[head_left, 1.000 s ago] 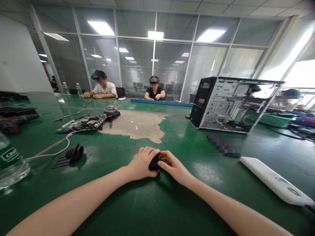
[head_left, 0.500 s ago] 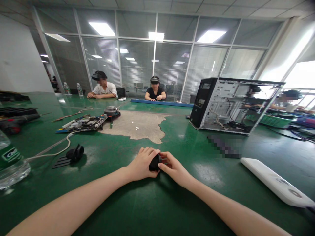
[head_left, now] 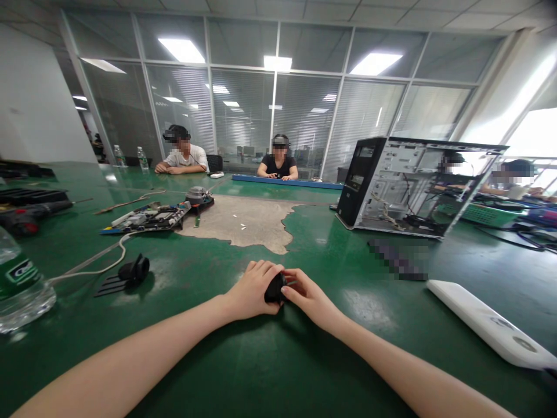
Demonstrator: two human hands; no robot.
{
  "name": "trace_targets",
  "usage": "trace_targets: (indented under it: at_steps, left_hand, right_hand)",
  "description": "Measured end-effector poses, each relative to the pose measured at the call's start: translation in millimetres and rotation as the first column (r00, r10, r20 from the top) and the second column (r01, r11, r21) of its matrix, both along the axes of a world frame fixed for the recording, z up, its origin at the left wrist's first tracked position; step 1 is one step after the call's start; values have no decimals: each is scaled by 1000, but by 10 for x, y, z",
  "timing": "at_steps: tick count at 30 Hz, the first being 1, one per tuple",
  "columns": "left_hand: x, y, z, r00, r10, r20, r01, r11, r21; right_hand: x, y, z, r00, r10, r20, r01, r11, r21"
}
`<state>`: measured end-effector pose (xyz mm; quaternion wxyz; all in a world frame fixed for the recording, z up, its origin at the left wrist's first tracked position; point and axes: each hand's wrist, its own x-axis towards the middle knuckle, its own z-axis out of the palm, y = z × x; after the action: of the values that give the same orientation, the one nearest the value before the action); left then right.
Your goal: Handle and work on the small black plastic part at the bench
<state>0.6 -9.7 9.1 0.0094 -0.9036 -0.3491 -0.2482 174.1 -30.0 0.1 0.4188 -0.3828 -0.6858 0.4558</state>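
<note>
Between my hands, low over the green table (head_left: 243, 371), is a small black rounded part (head_left: 274, 288); its exact kind is mostly hidden by my fingers. My left hand (head_left: 252, 293) wraps over it from the left, thumb below and fingers on top. From the right, my right hand (head_left: 307, 296) pinches its near end with thumb and fingertips. Left of my hands lies a black plastic piece with a round collar and slotted flat strips (head_left: 134, 270), apart from them.
A circuit board (head_left: 148, 219) lies at the left beyond a water bottle (head_left: 21, 278). To the right stand an open computer case (head_left: 365, 180), a blurred dark item (head_left: 395, 260) and a long white device (head_left: 483, 319). Two people (head_left: 185, 157) sit across the table.
My hands keep nearly the same place and hold on the black part; my right fingers have shifted slightly. The person opposite has moved their hands.
</note>
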Motion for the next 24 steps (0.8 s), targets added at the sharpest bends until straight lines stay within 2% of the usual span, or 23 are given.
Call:
trace_targets:
  at_steps: [5,9,13,17,20,24]
  left_hand:
    - [-8,0,6,1000,-7,-7,7,1000,-10]
    - [-3,-5,5,1000,-9,10,9,1000,-8]
    - [3,0,-4,1000,-1,14,1,1000,0]
    - [3,7,-4,1000,-5,9,5,1000,0]
    - [-2,3,1,1000,-9,0,9,1000,-2]
    - [-3,-12,11,1000,-13,9,13,1000,-3]
  right_hand:
    - [29,-28,12,995,96,-30,-94,994,62]
    - [5,-33,34,995,54,-88,-49,997,60]
    - [-17,-4,12,998,-9,-62,10,1000,23]
    - [1,-1,-9,1000,25,-13,-26,999,-22]
    - [16,-31,8,997,70,-12,-70,997,30]
    - [2,-47,36,999,14,-40,-9,994,110]
